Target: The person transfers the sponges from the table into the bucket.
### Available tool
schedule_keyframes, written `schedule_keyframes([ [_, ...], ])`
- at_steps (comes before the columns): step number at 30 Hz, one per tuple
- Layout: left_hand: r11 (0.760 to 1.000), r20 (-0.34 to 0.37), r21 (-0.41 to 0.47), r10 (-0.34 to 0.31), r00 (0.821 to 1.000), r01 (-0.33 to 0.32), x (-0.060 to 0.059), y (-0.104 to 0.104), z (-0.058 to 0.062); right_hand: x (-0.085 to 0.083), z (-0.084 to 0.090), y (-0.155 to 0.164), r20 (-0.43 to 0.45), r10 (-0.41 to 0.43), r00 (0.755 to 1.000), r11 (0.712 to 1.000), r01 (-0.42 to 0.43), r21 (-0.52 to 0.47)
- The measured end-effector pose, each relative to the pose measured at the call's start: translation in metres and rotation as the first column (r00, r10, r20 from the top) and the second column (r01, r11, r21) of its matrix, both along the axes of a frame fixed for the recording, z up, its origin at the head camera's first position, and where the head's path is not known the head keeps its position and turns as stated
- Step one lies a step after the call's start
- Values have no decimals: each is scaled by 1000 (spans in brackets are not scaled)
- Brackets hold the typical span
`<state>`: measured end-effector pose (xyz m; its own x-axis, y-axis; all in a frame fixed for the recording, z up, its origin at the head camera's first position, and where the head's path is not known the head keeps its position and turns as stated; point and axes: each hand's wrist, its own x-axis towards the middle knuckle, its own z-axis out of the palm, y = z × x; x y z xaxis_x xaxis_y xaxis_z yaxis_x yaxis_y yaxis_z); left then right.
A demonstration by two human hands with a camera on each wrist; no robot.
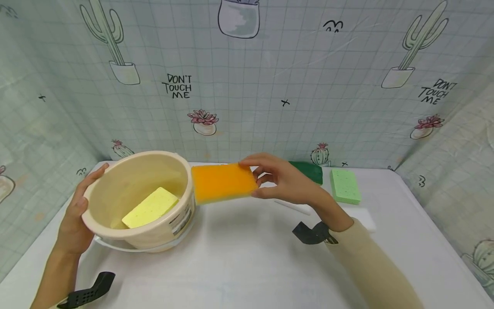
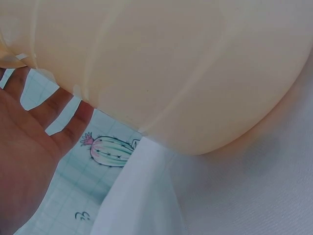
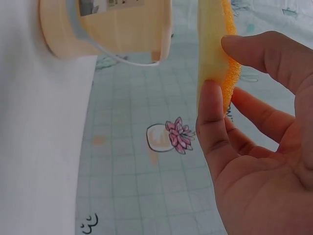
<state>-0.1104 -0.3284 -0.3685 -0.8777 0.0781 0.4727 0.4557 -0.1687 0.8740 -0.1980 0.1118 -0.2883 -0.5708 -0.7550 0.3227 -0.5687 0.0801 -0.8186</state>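
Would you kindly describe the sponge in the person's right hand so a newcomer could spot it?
Start at the cream bucket on the white table. Just right of its rim, the right hand pinches the orange sponge in the air. It alone is orange and lifted.

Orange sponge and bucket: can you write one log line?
right hand: pinches orange sponge | left hand: steadies bucket | inside: yellow sponge

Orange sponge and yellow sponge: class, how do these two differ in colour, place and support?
The orange sponge is orange; the yellow sponge is pale yellow. The orange sponge is pinched in the right hand, raised beside the bucket; the yellow sponge lies inside the bucket, untouched. The left hand steadies the bucket. Both are flat rectangular blocks.
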Motion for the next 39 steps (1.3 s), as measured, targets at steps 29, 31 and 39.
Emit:
schedule_keyframes([
  [29,1000,17,22,-6,1000,6,0,0,0,-7,28,-108,-11,30,999,990,-29,141],
  [31,1000,16,19,-8,1000,8,1,0,0,-6,28,-116,-19,40,999,986,-37,164],
  [39,1000,11,3,9,1000,-9,2,0,1,-4,30,-140,-31,58,998,968,-49,248],
])
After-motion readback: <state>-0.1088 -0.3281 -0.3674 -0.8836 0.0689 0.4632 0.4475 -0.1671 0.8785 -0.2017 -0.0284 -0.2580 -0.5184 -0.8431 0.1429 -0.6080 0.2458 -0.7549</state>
